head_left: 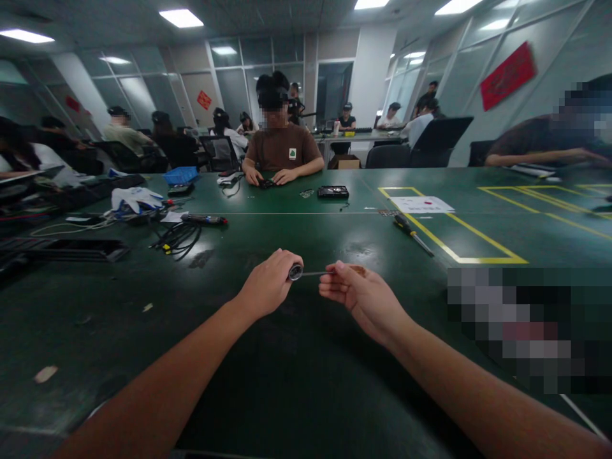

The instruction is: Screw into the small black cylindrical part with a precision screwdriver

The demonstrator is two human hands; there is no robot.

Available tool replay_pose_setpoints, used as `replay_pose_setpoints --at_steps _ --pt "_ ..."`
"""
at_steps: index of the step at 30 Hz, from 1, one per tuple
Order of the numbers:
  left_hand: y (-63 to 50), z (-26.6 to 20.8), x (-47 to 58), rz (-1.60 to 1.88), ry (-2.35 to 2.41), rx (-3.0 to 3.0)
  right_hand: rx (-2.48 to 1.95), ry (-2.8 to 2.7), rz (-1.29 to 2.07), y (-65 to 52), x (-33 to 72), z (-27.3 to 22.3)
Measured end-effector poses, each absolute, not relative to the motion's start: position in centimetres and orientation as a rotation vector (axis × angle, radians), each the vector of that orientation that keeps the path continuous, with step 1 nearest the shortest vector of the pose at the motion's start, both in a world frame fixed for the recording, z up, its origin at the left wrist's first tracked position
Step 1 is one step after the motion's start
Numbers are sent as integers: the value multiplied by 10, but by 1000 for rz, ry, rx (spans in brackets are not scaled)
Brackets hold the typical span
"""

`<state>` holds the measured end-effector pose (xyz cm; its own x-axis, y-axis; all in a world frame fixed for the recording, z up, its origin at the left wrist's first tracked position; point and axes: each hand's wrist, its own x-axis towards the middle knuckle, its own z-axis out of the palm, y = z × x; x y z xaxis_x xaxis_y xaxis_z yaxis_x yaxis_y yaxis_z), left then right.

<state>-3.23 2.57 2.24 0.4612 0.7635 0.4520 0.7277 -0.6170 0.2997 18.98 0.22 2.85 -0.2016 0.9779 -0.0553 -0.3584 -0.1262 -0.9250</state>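
My left hand (268,284) is closed around a small cylinder (296,272) whose dark, silver-rimmed round end faces me. From beside that end a thin metal rod (315,273) runs level to the right. Its other end is pinched between the thumb and fingers of my right hand (366,296), where a brownish patch shows behind the thumb. I cannot make out whether the rod enters the cylinder or only touches it. Both hands are held above the green table (287,376).
A screwdriver (412,234) lies ahead to the right, near a white paper sheet (423,204) and yellow tape. Left are black cables (179,239), a dark pen-shaped tool (204,219), white gloves (136,200) and a blue basket (180,175). Opposite, a person (283,150) handles a dark part.
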Motion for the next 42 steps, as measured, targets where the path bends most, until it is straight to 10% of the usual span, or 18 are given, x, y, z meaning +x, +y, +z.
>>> replay_pose_setpoints --at_steps 32,42 --pt "23 25 -30 864 1397 2607 -973 -1662 867 -15 194 19" --pt "24 24 -31 836 1283 2703 -842 -1074 1561 2 193 29"
